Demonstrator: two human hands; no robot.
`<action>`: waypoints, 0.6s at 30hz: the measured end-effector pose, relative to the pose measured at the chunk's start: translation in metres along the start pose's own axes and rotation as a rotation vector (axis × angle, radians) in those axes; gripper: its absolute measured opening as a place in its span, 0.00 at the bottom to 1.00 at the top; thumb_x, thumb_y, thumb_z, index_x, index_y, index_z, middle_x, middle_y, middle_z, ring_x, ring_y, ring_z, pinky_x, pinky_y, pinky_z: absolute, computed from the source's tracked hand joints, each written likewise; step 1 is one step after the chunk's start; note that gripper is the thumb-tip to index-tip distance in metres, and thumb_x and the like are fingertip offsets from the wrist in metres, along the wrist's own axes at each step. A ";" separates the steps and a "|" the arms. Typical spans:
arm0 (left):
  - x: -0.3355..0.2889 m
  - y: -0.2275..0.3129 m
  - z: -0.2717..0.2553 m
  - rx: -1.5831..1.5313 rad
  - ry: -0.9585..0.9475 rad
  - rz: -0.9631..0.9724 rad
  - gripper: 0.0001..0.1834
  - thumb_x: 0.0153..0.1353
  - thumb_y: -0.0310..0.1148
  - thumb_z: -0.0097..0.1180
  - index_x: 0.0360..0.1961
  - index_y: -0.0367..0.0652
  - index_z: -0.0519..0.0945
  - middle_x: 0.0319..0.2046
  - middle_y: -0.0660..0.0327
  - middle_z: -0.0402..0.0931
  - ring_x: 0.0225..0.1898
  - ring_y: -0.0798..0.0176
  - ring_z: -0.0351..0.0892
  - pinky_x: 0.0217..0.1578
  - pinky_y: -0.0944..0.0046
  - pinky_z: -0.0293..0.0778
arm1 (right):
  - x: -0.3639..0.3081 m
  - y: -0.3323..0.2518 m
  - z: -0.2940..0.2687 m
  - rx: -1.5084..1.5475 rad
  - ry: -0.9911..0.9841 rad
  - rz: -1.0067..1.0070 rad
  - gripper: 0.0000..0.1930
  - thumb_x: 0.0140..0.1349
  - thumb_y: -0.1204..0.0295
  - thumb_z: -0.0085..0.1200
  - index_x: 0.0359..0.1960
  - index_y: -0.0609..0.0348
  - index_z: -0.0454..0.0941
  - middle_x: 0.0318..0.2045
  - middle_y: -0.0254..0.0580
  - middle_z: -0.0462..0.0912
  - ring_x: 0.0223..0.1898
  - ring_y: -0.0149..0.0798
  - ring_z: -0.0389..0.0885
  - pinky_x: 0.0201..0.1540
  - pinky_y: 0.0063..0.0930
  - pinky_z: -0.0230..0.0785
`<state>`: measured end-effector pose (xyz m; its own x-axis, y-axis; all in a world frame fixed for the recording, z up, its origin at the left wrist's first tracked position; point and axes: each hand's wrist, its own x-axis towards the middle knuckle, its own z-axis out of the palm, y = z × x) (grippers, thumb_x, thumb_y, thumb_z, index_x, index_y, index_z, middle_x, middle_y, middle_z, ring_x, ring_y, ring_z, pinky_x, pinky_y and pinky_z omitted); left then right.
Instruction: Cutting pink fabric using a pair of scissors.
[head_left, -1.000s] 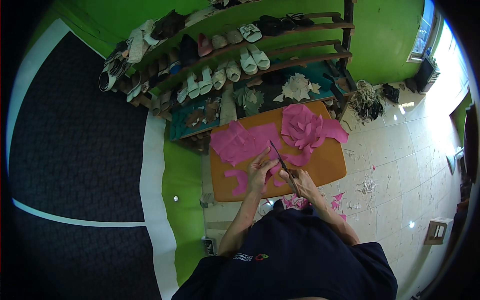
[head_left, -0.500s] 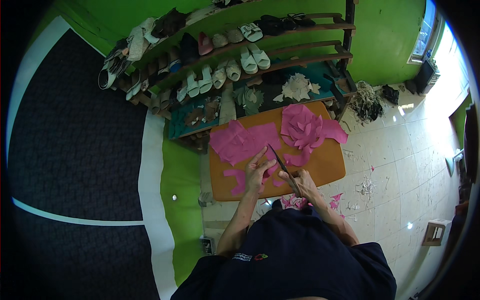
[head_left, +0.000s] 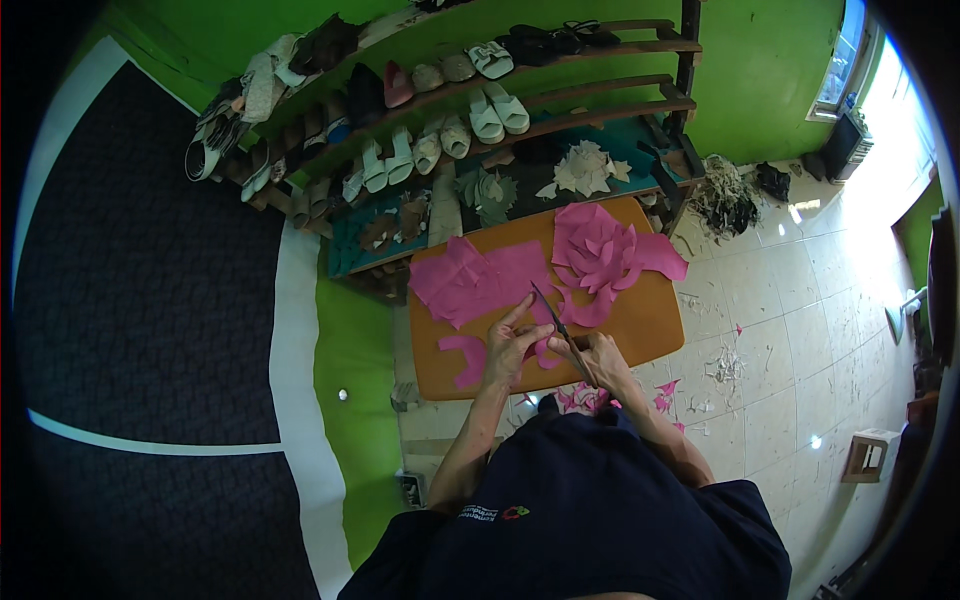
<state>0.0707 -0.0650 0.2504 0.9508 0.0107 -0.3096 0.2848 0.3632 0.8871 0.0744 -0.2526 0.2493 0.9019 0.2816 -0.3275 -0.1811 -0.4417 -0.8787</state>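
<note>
My right hand (head_left: 602,361) is closed around dark scissors (head_left: 560,328), whose long blades point up and left over the table's near part. Beside them my left hand (head_left: 512,346) pinches a small piece of pink sheet material (head_left: 541,352), partly hidden by the fingers and the scissors. Beyond both hands, on the orange-brown table (head_left: 650,318), lie pink sheets (head_left: 455,284) at the left and a heap of cut pink pieces (head_left: 600,250) at the right. A curved pink offcut (head_left: 464,358) rests left of my left hand.
Behind the table stands a wooden rack (head_left: 600,110) with several shoes and sandals (head_left: 486,118). Its lower shelf holds pale cut pieces (head_left: 590,168) and green ones (head_left: 488,194). Pink scraps (head_left: 585,398) and pale shavings (head_left: 727,365) litter the tiled floor. A bundle of scraps (head_left: 728,198) lies right of the rack.
The whole view has shifted slightly, so the table and rack sit a little further left and up. Both hands stay close together, with the scissors still in the right one.
</note>
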 end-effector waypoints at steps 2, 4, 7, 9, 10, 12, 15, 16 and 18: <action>0.000 -0.002 0.002 0.013 0.002 0.000 0.40 0.54 0.20 0.66 0.69 0.37 0.65 0.31 0.56 0.86 0.30 0.72 0.83 0.34 0.74 0.76 | 0.000 0.005 0.000 -0.035 0.037 -0.017 0.41 0.55 0.32 0.57 0.20 0.70 0.80 0.08 0.45 0.69 0.14 0.44 0.72 0.26 0.42 0.66; 0.000 -0.006 0.001 0.027 0.000 -0.005 0.38 0.54 0.20 0.66 0.68 0.37 0.66 0.31 0.56 0.86 0.27 0.74 0.82 0.28 0.76 0.75 | 0.001 0.011 0.002 -0.050 0.038 -0.025 0.43 0.54 0.30 0.56 0.18 0.72 0.78 0.08 0.47 0.69 0.14 0.47 0.74 0.26 0.43 0.68; 0.001 -0.011 -0.001 0.048 -0.019 -0.013 0.38 0.54 0.21 0.65 0.68 0.38 0.66 0.31 0.57 0.86 0.27 0.73 0.83 0.29 0.76 0.76 | -0.003 0.013 -0.005 -0.089 -0.019 0.038 0.45 0.53 0.29 0.55 0.17 0.73 0.77 0.08 0.49 0.69 0.14 0.47 0.74 0.26 0.42 0.69; 0.000 -0.014 0.002 0.045 -0.045 -0.058 0.41 0.53 0.21 0.67 0.70 0.36 0.64 0.30 0.63 0.83 0.30 0.77 0.79 0.41 0.74 0.75 | -0.005 0.029 -0.002 -0.095 0.003 0.026 0.46 0.53 0.28 0.55 0.16 0.73 0.76 0.08 0.49 0.68 0.14 0.47 0.74 0.25 0.42 0.69; 0.001 -0.020 0.000 0.044 -0.051 -0.063 0.41 0.53 0.21 0.67 0.70 0.36 0.64 0.30 0.63 0.83 0.30 0.77 0.79 0.41 0.74 0.75 | -0.004 0.039 0.002 -0.105 0.013 -0.006 0.46 0.53 0.28 0.54 0.15 0.73 0.76 0.07 0.49 0.68 0.14 0.47 0.74 0.25 0.42 0.69; 0.007 -0.040 -0.005 0.075 -0.064 -0.032 0.41 0.54 0.20 0.64 0.70 0.38 0.63 0.41 0.62 0.83 0.32 0.79 0.77 0.49 0.72 0.72 | -0.007 0.061 0.005 -0.092 0.032 -0.018 0.45 0.53 0.29 0.56 0.17 0.73 0.76 0.08 0.49 0.70 0.15 0.46 0.75 0.25 0.42 0.69; 0.016 -0.050 -0.001 0.113 -0.192 -0.031 0.44 0.51 0.18 0.59 0.73 0.39 0.60 0.59 0.57 0.75 0.36 0.80 0.76 0.55 0.72 0.68 | -0.019 0.086 0.006 -0.051 0.153 -0.025 0.26 0.63 0.43 0.57 0.33 0.55 0.88 0.10 0.42 0.69 0.13 0.37 0.69 0.21 0.41 0.62; 0.021 -0.054 -0.003 0.107 -0.195 -0.036 0.44 0.51 0.18 0.59 0.73 0.39 0.60 0.59 0.57 0.75 0.36 0.80 0.76 0.55 0.72 0.68 | -0.023 0.085 0.001 -0.055 0.154 -0.018 0.26 0.63 0.43 0.57 0.33 0.55 0.88 0.10 0.42 0.69 0.13 0.37 0.69 0.21 0.41 0.62; 0.041 -0.067 -0.006 0.240 -0.285 -0.018 0.48 0.48 0.19 0.56 0.74 0.41 0.56 0.72 0.52 0.56 0.75 0.62 0.50 0.67 0.61 0.60 | -0.036 0.080 -0.012 0.050 0.093 0.193 0.36 0.57 0.36 0.58 0.25 0.67 0.81 0.12 0.46 0.73 0.16 0.42 0.74 0.26 0.42 0.67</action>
<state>0.0897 -0.0829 0.1763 0.9315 -0.2657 -0.2486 0.2906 0.1319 0.9477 0.0321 -0.3084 0.1955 0.8805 0.1151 -0.4600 -0.3712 -0.4362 -0.8197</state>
